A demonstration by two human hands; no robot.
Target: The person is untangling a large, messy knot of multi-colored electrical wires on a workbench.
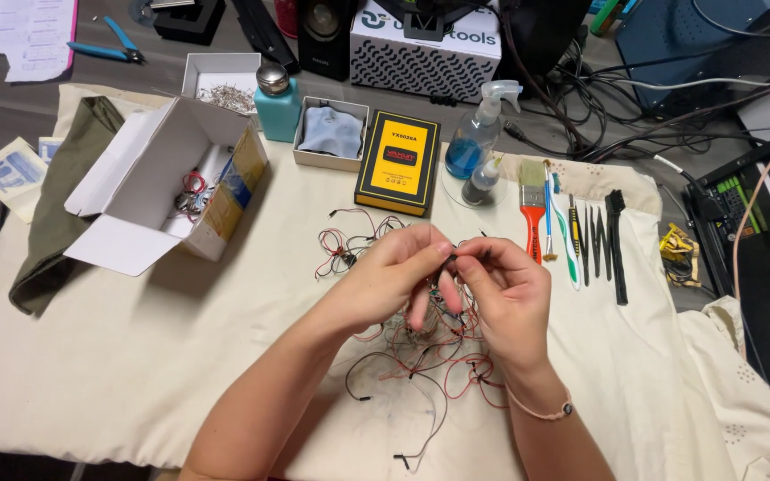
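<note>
Item: left hand (391, 276) and right hand (507, 289) pinch one small connector (453, 258) above wire tangle (421, 352); best kept taut, clear of loops.

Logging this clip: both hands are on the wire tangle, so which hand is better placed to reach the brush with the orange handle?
Probably the right hand. The brush lies on the cloth just beyond and right of it, beside the other hand tools. The left hand sits left of the wires and would have to cross over the right hand.
</note>
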